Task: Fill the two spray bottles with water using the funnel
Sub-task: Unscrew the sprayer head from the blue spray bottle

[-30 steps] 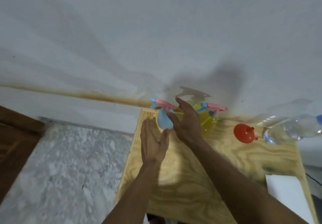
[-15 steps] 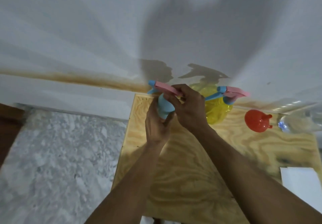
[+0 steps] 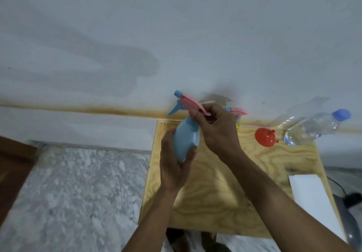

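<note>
I hold the blue spray bottle (image 3: 186, 140) lifted above the wooden board (image 3: 215, 193), tilted left. My left hand (image 3: 173, 165) grips its body from below. My right hand (image 3: 217, 128) is curled round its pink spray head (image 3: 191, 102) at the neck. The yellow spray bottle (image 3: 240, 114) stands behind my right hand, mostly hidden; only its pink and blue head shows. The red funnel (image 3: 265, 136) lies on the board to the right. A clear water bottle (image 3: 315, 127) with a blue cap lies beside the funnel.
The board stands against a white wall (image 3: 176, 36). A white sheet (image 3: 313, 198) lies at the board's right front. A speckled grey floor (image 3: 78, 193) lies to the left. A dark cable (image 3: 348, 198) runs at the far right.
The blue bottle has been lifted off the board and drawn nearer. My left hand went from open beside it to gripping its body; my right hand closed round the spray head.
</note>
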The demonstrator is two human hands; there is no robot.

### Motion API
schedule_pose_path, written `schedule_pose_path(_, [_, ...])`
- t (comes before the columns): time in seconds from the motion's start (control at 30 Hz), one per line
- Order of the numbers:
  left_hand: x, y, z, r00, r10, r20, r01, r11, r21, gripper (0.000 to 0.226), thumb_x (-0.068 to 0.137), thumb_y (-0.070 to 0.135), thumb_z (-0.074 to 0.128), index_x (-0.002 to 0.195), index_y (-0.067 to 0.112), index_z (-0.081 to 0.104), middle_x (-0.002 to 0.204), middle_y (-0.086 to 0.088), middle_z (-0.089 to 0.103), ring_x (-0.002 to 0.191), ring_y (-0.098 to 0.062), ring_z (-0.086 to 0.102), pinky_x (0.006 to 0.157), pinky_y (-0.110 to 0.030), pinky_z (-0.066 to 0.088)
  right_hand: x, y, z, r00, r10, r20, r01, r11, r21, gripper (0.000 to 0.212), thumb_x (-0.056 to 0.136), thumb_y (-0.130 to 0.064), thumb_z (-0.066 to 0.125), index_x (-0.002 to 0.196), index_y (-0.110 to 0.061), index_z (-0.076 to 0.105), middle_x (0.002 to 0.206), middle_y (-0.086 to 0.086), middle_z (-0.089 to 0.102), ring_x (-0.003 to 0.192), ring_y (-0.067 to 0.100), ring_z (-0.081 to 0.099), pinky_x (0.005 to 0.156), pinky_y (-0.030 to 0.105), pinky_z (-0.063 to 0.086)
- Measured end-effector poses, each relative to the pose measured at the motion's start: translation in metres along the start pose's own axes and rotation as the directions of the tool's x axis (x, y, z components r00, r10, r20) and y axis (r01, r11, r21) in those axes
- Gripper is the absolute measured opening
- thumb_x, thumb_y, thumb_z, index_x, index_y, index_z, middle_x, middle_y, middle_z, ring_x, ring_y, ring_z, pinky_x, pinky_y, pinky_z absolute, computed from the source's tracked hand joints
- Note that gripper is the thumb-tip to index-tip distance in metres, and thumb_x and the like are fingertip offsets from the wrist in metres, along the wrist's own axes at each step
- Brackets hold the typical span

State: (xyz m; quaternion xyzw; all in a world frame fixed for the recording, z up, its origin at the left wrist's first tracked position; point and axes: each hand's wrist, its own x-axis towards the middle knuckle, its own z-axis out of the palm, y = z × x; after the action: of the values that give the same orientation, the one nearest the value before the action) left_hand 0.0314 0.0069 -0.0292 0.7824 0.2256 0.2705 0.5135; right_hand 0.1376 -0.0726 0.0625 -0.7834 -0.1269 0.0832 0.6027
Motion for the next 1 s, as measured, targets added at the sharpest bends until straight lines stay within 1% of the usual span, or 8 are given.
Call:
schedule_pose_path(0.07, [-0.004,0.025,-0.011,0.999,0.038,-0.019,-0.039,0.998,-0.055,0.067,0.085,0.070,0.055,0.142,0.039,0.035,0.133,0.043,0.040,0.116,0.013,0.050,0.086,-0.007,0.044,-0.013,-0.027,-0.005,0.999,-0.024,-0.033,0.025,0.998,0.051,0.017,0.087,-0.027,0.077,0.098,-0.014,0.074,0.085,-0.003,0.075,0.081,0.011,0.070,0.073,0.027,0.057])
schedule_pose_path(0.27, [-0.019,0.076,-0.034,0.978,0.181,-0.105,-0.194,0.972,-0.130,0.059,0.088,0.066,0.056,0.141,0.045,0.040,0.133,0.039,0.046,0.118,0.010,0.052,0.088,-0.011,0.047,-0.052,-0.073,-0.023,0.991,-0.105,-0.086,0.117,0.982,0.150,0.017,0.087,-0.026,0.077,0.100,-0.017,0.074,0.083,-0.010,0.072,0.073,0.000,0.063,0.069,0.015,0.049])
schedule_pose_path(0.33, [-0.023,0.086,-0.039,0.976,0.199,-0.091,-0.212,0.963,-0.166,0.058,0.087,0.064,0.058,0.140,0.047,0.041,0.134,0.042,0.047,0.120,0.010,0.053,0.090,-0.013,0.049,-0.062,-0.079,-0.026,0.990,-0.120,-0.075,0.132,0.973,0.190,0.021,0.084,-0.024,0.079,0.102,-0.015,0.073,0.087,-0.005,0.073,0.076,0.004,0.064,0.073,0.020,0.052])
schedule_pose_path(0.47, [-0.032,0.101,-0.050,0.970,0.236,-0.064,-0.244,0.945,-0.217,0.057,0.086,0.049,0.063,0.140,0.038,0.049,0.133,0.044,0.047,0.121,0.011,0.053,0.089,-0.011,0.049,-0.077,-0.087,-0.029,0.991,-0.088,-0.104,0.116,0.946,0.304,0.023,0.081,-0.024,0.082,0.098,-0.012,0.073,0.090,0.005,0.075,0.082,0.015,0.066,0.081,0.039,0.058])
schedule_pose_path(0.63, [-0.037,0.114,-0.059,0.976,0.217,-0.033,-0.217,0.931,-0.293,0.055,0.084,0.046,0.065,0.136,0.041,0.048,0.135,0.032,0.054,0.123,0.000,0.058,0.090,-0.019,0.054,-0.089,-0.097,-0.032,0.989,-0.078,-0.126,0.117,0.936,0.331,0.019,0.087,-0.024,0.076,0.097,-0.008,0.073,0.089,0.007,0.074,0.081,0.010,0.065,0.080,0.035,0.055])
schedule_pose_path(0.8, [-0.038,0.125,-0.065,0.991,0.132,0.012,-0.120,0.928,-0.352,0.051,0.079,0.052,0.064,0.129,0.053,0.051,0.127,0.034,0.059,0.115,0.000,0.063,0.083,-0.021,0.056,-0.093,-0.102,-0.034,0.992,-0.107,-0.068,0.124,0.931,0.344,0.022,0.094,-0.029,0.068,0.094,-0.007,0.071,0.094,0.017,0.070,0.083,0.014,0.061,0.081,0.045,0.052])
schedule_pose_path(0.93, [-0.038,0.132,-0.067,0.994,0.103,0.035,-0.078,0.897,-0.435,0.053,0.078,0.048,0.065,0.129,0.046,0.052,0.124,0.031,0.062,0.112,-0.002,0.065,0.078,-0.019,0.057,-0.099,-0.104,-0.027,0.991,-0.054,-0.122,0.101,0.904,0.416,0.027,0.085,-0.032,0.078,0.103,-0.014,0.068,0.097,0.010,0.072,0.089,0.020,0.068,0.085,0.042,0.056])
schedule_pose_path(1.0, [-0.039,0.135,-0.068,0.996,0.083,0.032,-0.059,0.887,-0.458,0.055,0.075,0.049,0.065,0.129,0.042,0.053,0.122,0.030,0.063,0.110,0.001,0.065,0.075,-0.014,0.055,-0.100,-0.104,-0.023,0.988,-0.028,-0.153,0.092,0.901,0.425,0.027,0.081,-0.031,0.082,0.100,-0.018,0.069,0.098,0.005,0.073,0.095,0.025,0.070,0.088,0.047,0.058])
